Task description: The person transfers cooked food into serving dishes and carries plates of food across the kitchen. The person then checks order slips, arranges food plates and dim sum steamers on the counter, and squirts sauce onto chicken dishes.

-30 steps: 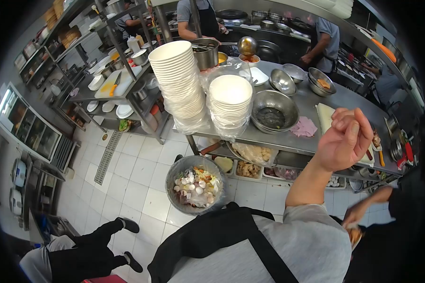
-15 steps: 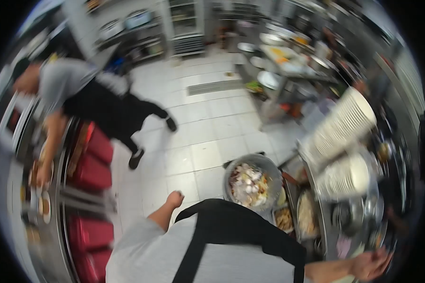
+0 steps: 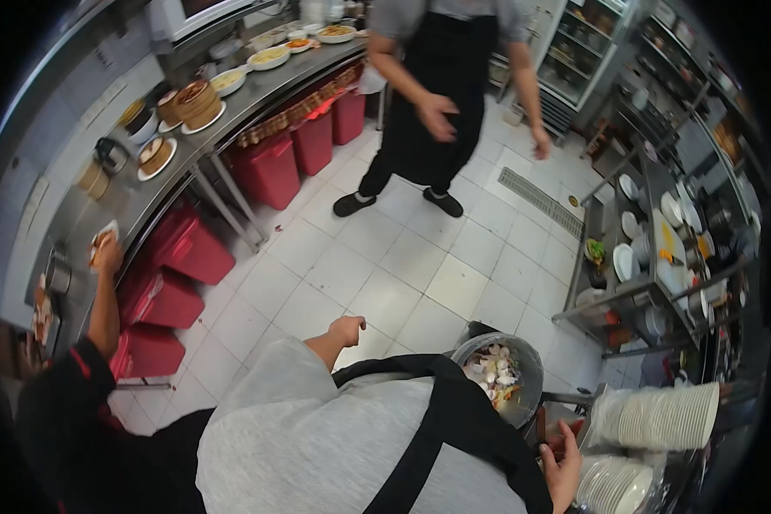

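Note:
My left hand [image 3: 349, 331] is held out in front of my body above the tiled floor, fingers curled, with nothing visible in it. Low on the right, my right hand [image 3: 561, 463] has its fingers apart and holds nothing that I can see. It is nearest to the plastic-wrapped stacks of white plates [image 3: 672, 417]. Just beyond my apron stands a large round bin [image 3: 535, 377], holding food scraps and pale, crumpled pieces.
A person in a black apron [image 3: 433, 103] stands ahead. At left, another person's hand [image 3: 107, 253] holds a small white dish by the steel counter [image 3: 180, 154]. Red bins [image 3: 261, 171] stand beneath it. At right is a rack [image 3: 612, 300] with dishes.
My view has turned left, bringing the counter with steamers and dishes into sight. The aproned person now stands upright facing me. My right hand has come nearer my body.

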A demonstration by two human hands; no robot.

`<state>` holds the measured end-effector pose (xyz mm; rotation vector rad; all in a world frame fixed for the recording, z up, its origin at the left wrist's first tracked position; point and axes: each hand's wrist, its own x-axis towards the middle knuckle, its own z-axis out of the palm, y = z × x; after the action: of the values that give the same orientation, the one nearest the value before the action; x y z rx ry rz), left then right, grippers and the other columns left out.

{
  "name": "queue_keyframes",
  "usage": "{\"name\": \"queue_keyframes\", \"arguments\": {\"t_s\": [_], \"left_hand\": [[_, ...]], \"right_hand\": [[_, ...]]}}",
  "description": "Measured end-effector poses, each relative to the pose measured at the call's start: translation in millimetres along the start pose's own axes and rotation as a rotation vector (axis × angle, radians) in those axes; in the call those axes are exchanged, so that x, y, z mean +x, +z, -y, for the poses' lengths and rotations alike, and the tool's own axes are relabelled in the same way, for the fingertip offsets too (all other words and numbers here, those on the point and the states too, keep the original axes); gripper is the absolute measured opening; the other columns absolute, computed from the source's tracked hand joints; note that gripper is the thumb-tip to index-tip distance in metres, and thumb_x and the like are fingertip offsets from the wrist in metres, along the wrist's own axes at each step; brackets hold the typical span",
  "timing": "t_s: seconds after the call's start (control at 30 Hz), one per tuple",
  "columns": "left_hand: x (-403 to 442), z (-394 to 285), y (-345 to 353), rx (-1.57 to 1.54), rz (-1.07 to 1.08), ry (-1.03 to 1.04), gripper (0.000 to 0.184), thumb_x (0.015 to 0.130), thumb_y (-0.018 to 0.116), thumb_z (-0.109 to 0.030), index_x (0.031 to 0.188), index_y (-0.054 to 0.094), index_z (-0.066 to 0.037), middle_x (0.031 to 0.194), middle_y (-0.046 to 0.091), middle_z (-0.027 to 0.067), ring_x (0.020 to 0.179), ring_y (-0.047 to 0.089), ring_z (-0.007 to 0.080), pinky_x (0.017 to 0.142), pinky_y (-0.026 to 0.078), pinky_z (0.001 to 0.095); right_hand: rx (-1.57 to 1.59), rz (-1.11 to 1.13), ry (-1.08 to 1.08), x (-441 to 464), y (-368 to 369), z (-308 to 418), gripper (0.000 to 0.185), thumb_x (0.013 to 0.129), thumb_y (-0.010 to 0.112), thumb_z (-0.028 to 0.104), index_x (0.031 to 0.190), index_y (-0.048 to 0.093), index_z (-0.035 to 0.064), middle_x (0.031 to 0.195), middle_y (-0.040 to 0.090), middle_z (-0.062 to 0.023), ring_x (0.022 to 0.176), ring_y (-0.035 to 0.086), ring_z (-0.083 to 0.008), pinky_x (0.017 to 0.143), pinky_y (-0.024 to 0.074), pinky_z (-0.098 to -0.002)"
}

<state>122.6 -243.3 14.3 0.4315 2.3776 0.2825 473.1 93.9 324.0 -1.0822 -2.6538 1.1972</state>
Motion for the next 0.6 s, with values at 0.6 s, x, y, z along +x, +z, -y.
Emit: {"name": "queue_keyframes", "arguments": {"t_s": [0.6], "left_hand": [[-7.7, 75.4, 47.7, -0.183, -0.101, -0.001, 0.034, 0.074, 0.061, -0.027, 0.105, 0.059, -0.012, 0.098, 0.061, 0.0170, 0.095, 0.056, 0.0326, 0.081, 0.046, 0.0400]], "right_hand": [[-0.062, 0.294, -0.191, 77.2, 39.4, 49.1, 0.058, 0.073, 0.064, -0.002, 0.128, 0.045, 0.0071, 0.091, 0.059, -0.0079, 0.076, 0.058, -0.0119, 0.065, 0.0485, -0.0233]]}}
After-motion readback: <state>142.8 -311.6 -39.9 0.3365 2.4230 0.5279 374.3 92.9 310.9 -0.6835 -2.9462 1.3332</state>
